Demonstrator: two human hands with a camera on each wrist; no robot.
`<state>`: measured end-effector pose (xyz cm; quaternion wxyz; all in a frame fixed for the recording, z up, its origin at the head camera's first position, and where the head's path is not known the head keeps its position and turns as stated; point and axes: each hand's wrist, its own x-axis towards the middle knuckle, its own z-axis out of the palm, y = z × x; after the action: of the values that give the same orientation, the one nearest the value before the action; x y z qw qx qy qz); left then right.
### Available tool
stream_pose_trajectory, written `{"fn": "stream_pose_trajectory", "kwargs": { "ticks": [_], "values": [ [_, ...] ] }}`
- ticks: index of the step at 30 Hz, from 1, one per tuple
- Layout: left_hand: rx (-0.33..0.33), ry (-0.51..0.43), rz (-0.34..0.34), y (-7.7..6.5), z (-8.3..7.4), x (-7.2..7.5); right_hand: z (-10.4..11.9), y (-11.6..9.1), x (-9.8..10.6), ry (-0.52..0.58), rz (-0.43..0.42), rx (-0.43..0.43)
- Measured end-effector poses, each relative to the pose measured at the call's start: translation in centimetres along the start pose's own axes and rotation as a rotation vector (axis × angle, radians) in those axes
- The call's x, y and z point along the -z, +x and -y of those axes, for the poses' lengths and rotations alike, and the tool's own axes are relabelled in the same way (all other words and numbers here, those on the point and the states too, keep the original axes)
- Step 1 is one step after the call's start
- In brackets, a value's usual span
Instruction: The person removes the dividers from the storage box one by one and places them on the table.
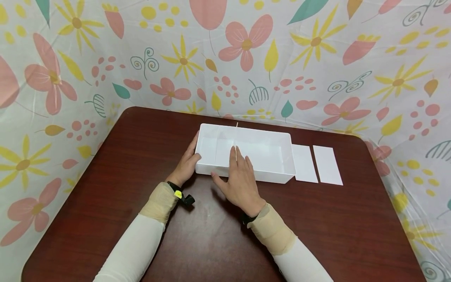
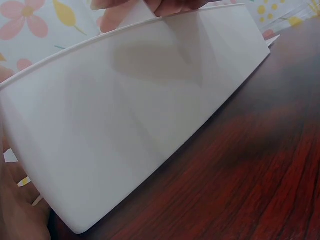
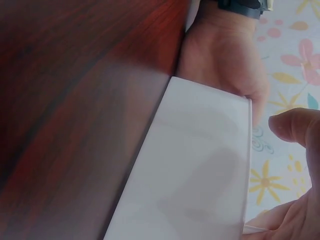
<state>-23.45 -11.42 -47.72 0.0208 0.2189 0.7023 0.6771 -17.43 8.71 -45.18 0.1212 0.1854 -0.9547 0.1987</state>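
A long white open-topped box [image 1: 260,176] stands on the table, its length running left to right. My left hand [image 1: 185,166] grips the box's left end, with the thumb at the rim. Over the front wall reaches my right hand [image 1: 241,184], fingers mostly straight and the thumb apart from them. Its fingertips touch a thin white divider [image 1: 237,124] set across the box, whose far corner pokes above the back rim. In the left wrist view, a pale corner of the divider [image 2: 135,14] shows between the fingers. Further left inside the box is a faint upright line.
Two flat white panels [image 1: 305,163] [image 1: 327,165] lie side by side on the table, right of the box. The dark wooden table [image 1: 211,243] has rounded corners. A flower-patterned curtain [image 1: 246,78] hangs behind and on both sides.
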Motion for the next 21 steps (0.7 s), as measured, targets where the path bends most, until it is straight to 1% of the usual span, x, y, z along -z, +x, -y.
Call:
{"fn": "stream_pose_trajectory", "kwargs": {
  "ticks": [8, 11, 16, 18, 21],
  "values": [
    [0.007, 0.002, 0.0, -0.05, -0.06, 0.02, -0.03, 0.1, -0.23, 0.048, -0.016, -0.007],
    [-0.001, 0.008, -0.002, -0.01, -0.08, -0.01, -0.19, 0.11, -0.31, 0.057, -0.057, 0.002],
    [-0.009, 0.017, -0.008, 0.04, -0.11, -0.02, -0.54, 0.11, -0.57, 0.008, -0.163, 0.02],
    [-0.01, 0.015, -0.006, 0.02, -0.1, -0.02, -0.64, 0.06, -0.65, -0.008, -0.181, 0.022],
    [-0.009, 0.021, -0.006, -0.06, -0.01, -0.02, -0.66, -0.01, -0.69, -0.008, -0.183, 0.025]
  ]
}}
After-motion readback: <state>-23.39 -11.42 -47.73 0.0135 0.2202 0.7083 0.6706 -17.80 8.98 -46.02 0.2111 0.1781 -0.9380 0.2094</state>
